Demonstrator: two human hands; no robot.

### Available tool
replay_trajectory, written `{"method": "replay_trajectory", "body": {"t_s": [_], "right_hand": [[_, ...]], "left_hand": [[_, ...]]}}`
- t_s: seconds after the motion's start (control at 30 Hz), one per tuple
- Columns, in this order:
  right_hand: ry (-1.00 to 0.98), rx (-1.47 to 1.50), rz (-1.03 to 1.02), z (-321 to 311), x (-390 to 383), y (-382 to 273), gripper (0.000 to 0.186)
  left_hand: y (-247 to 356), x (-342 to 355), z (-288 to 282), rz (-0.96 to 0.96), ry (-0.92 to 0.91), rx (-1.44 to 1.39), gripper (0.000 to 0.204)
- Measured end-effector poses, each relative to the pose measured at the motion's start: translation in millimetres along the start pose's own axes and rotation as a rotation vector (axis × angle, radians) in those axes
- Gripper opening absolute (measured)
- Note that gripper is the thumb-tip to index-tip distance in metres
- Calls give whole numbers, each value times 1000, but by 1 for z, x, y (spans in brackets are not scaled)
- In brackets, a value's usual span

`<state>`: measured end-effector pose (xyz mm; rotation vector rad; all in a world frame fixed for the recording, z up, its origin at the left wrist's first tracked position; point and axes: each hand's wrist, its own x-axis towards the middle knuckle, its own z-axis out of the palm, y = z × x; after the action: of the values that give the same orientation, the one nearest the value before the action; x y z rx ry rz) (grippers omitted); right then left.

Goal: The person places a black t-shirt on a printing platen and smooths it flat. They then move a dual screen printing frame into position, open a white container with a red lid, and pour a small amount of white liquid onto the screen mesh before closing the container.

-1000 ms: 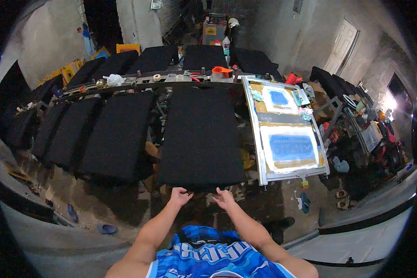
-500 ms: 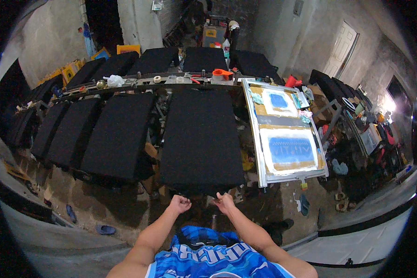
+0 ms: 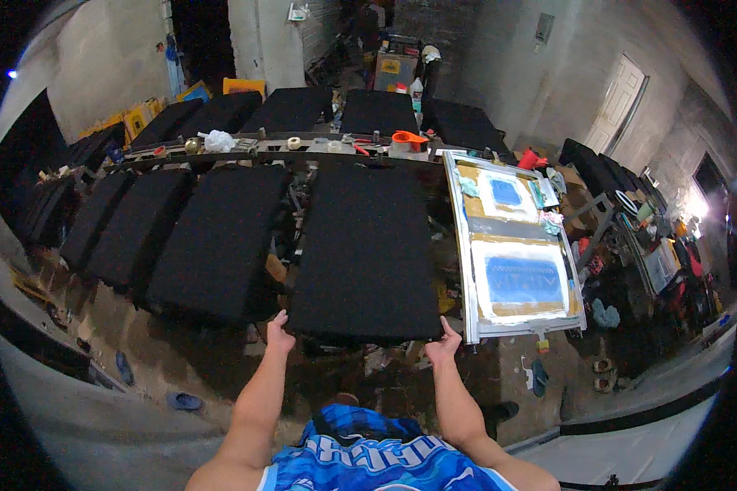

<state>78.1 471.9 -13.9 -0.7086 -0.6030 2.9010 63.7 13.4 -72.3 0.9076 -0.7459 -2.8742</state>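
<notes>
In front of me lies a black cloth [image 3: 367, 254], spread smooth over a long flat board that it hides. At its near left corner is my left hand [image 3: 279, 334], thumb pointing up along the edge and fingers curled on the cloth. My right hand [image 3: 444, 342] is at the near right corner in the same way, closed on the cloth's edge. The fingertips of both hands are partly hidden against the dark fabric. Just right of the board rests a screen-printing frame [image 3: 464, 270] with blue stencil areas ringed in white.
More black-covered boards [image 3: 217, 245] stand in a row to the left, others [image 3: 377, 110] behind. A narrow rail between them carries an orange tape dispenser [image 3: 409, 141], a tape roll [image 3: 294, 143] and a white plastic bag [image 3: 219, 141]. Slippers [image 3: 185, 402] lie on the floor.
My hands have moved apart, from near the middle of the board's front edge out to its two near corners. The whole view has shifted slightly to the left.
</notes>
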Motion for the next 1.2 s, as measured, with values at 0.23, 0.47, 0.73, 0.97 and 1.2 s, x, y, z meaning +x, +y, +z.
{"method": "replay_trajectory", "body": {"t_s": [0.23,0.47,0.73,0.97,1.2], "right_hand": [[310,-473,-266,3,1,-2,55],[288,-525,-282,-1,-20,-12,64],[167,-839,-313,-41,11,-7,70],[84,-505,-301,-17,-21,-1,85],[164,-529,-243,-10,-31,-11,89]], "left_hand": [[5,-25,14,390,120,135,92],[-4,-43,18,409,42,184,91],[10,-46,2,307,46,298,90],[22,-53,1,338,105,493,89],[31,-73,14,307,68,730,90]]}}
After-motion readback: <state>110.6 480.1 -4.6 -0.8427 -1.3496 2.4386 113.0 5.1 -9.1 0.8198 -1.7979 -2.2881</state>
